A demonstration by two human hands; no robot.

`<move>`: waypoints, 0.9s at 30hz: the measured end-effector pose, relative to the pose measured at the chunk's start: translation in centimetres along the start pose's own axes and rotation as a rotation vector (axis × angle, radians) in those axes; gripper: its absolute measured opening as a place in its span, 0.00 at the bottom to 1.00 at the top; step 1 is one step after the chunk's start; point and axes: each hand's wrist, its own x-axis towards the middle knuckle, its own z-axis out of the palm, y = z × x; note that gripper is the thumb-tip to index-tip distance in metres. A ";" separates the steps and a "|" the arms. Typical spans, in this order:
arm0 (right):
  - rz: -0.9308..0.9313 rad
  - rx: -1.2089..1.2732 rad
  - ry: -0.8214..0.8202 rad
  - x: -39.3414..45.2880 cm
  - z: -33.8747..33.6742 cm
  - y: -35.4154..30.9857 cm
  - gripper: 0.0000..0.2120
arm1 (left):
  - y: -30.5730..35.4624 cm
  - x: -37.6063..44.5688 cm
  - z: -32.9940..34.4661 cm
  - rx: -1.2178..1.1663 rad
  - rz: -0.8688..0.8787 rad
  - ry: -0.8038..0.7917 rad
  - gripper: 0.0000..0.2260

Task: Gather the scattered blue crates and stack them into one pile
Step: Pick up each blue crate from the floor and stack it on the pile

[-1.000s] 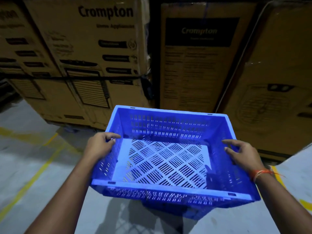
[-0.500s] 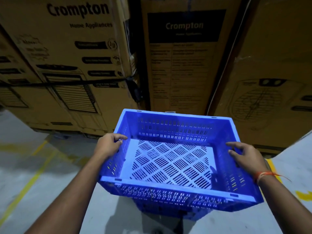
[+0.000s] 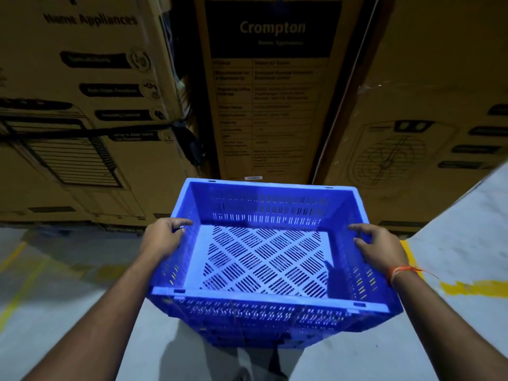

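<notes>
1. Ahead of us, filling the upper view, stand tall cardboard cartons (image 3: 272,86) printed "Crompton"; the left one is bound by a dark strap (image 3: 90,132), and the right one carries a line drawing of a fan.
2. Below them lies the grey concrete floor (image 3: 55,312), marked with a faded yellow line on the left and a brighter yellow paint patch (image 3: 467,288) on the right.
3. In the middle we hold the blue crate (image 3: 264,298) level and open side up, in front of the cartons. Its walls are slotted and its base is a diamond pattern of slits. More blue plastic shows directly beneath it; we cannot tell whether the crate rests on that or hangs just above it.
4. Our left hand (image 3: 162,240) closes its grip over the crate's left rim, fingers curled onto the top edge.
5. Our right hand (image 3: 378,248) does the same on the right rim, thumb inside the wall and fingers along the edge.
6. An orange thread (image 3: 398,270) circles the right wrist, its loose end trailing outward.
</notes>
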 end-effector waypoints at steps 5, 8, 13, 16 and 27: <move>0.001 -0.017 -0.028 0.6 -0.1 -0.3 0.16 | 0.0 0.7 0.0 0.019 0.020 0.001 0.11; 0.009 -0.019 -0.026 1.2 -0.2 -0.5 0.17 | 0.1 0.8 0.2 -0.013 0.021 0.005 0.12; 0.029 0.026 -0.012 2.0 0.1 -0.5 0.17 | 0.4 1.1 0.8 -0.006 0.031 0.015 0.12; 0.044 0.046 0.000 2.5 0.5 0.0 0.16 | 0.5 1.6 0.9 0.026 0.039 0.014 0.13; 0.044 -0.063 -0.082 2.8 0.7 0.2 0.16 | 0.5 1.8 1.3 0.203 0.067 -0.007 0.14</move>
